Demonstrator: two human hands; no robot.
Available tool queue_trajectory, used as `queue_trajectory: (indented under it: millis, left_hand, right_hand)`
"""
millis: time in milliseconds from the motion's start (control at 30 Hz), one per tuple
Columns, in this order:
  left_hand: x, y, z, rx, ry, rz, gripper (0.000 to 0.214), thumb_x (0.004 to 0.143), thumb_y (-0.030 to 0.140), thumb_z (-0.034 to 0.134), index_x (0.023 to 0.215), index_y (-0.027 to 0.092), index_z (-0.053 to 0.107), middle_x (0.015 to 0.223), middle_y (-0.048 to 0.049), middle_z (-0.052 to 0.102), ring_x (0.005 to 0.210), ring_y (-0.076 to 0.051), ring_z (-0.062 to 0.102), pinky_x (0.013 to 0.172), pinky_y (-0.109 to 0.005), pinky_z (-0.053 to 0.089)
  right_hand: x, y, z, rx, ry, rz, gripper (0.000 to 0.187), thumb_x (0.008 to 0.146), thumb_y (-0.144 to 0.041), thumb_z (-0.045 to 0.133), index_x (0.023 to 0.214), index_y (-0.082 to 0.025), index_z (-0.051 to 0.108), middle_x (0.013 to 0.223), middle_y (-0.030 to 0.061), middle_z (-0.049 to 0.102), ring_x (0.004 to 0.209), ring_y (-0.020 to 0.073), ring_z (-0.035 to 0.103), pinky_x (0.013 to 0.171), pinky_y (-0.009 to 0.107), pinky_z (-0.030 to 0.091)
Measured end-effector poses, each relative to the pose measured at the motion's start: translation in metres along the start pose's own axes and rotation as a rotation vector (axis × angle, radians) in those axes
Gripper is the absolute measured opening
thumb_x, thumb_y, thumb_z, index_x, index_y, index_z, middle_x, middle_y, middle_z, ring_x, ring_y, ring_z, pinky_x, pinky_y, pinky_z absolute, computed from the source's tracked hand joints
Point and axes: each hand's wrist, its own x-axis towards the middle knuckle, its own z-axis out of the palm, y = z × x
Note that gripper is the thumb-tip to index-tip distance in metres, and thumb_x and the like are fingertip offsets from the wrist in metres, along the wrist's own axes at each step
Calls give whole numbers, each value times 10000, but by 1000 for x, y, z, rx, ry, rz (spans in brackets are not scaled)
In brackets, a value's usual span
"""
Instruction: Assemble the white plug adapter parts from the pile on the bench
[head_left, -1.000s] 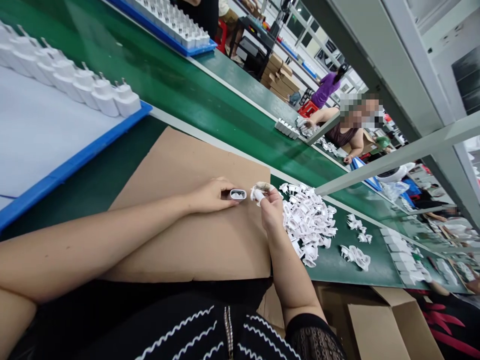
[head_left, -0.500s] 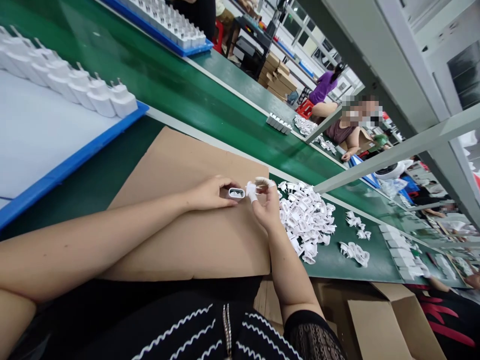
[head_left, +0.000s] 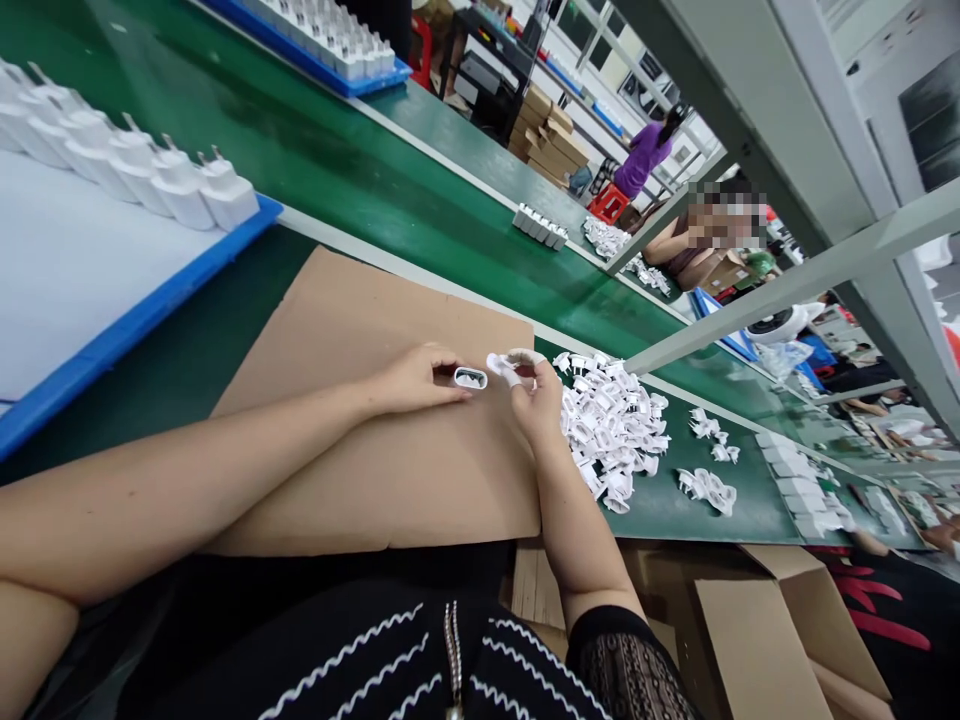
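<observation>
A white oval charger housing [head_left: 471, 379] is gripped between the thumb and fingers of my left hand [head_left: 420, 378]. Its open end faces me, and small parts show inside. Just to its right, my right hand [head_left: 536, 392], with white coverings on its fingertips, pinches a small white plug cap [head_left: 496, 364]. A narrow gap separates the cap from the housing. Both hands are above a brown cardboard sheet [head_left: 360, 480]. Beside my right hand lies a heap of white plug caps [head_left: 611, 425], some with prongs showing.
On the left, a blue-edged tray [head_left: 142, 300] carries a row of white chargers [head_left: 180, 185]. Beyond the cardboard runs a green conveyor belt [head_left: 390, 230]. A grey metal frame [head_left: 750, 290] slants across the right. Co-workers sit farther off, and an open carton [head_left: 757, 640] stands lower right.
My right hand has shifted slightly right and the plug cap has turned in its fingers. The left hand keeps hold of the housing. Across the belt, a co-worker has raised an arm.
</observation>
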Motion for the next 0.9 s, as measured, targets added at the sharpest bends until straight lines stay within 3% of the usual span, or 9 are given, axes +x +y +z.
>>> queue_trajectory:
  millis: [100, 200, 367, 500, 600, 700, 900]
  left_hand:
    - [1, 2, 0, 11, -11, 45, 469, 779, 623, 754, 1034, 231, 792, 904, -51, 740, 895, -263, 664, 783, -348, 518]
    - [2, 3, -1, 11, -18, 75, 462, 806, 653, 724, 929, 212, 782, 884, -56, 738, 881, -263, 657, 779, -349, 504]
    - [1, 3, -2, -16, -41, 83, 420, 831, 607, 725, 969, 214, 779, 946, -55, 755, 955, -270, 653, 853, -362, 496]
    - [2, 2, -2, -20, -29, 101, 401, 828, 591, 734, 912, 200, 772, 909, -56, 748, 927, -263, 652, 836, -348, 490]
    - [2, 1, 0, -28, -10, 114, 399, 815, 587, 749, 889, 195, 766, 847, -50, 728, 872, -251, 648, 787, -330, 480]
    - [3, 2, 1, -33, -12, 115, 407, 804, 585, 768, 875, 184, 763, 773, -38, 693, 806, -232, 637, 735, -311, 465]
    - [4, -1, 3, -37, -14, 101, 427, 794, 582, 785, 856, 160, 753, 734, -30, 675, 766, -221, 631, 717, -307, 474]
  right_hand:
    - [-5, -13, 2, -20, -46, -124, 220, 932, -250, 617, 1136, -284, 693, 1152, 59, 728, 1103, 247, 640, 1038, 419, 490]
    - [-7, -20, 8, -100, -138, -219, 267, 942, -239, 601, 1188, -275, 699, 1171, 76, 730, 1112, 263, 643, 1056, 436, 481]
    - [-5, -14, 15, -219, -151, -262, 262, 960, -261, 589, 1198, -250, 698, 1136, 79, 747, 1070, 262, 651, 1008, 425, 507]
    - [-1, -14, 16, -377, -183, -332, 366, 868, -99, 547, 1181, -217, 697, 1076, 92, 742, 1029, 274, 638, 934, 410, 520]
    - [3, -23, 14, -472, -240, -294, 428, 780, -34, 538, 1141, -210, 687, 1056, 88, 734, 1018, 275, 631, 911, 395, 506]
    - [8, -36, 11, -582, -317, -272, 369, 715, -19, 549, 1012, -203, 667, 982, 79, 725, 980, 270, 624, 919, 388, 464]
    - [13, -53, 9, -734, -352, -208, 331, 695, -39, 556, 966, -219, 618, 948, 58, 717, 996, 269, 605, 887, 384, 357]
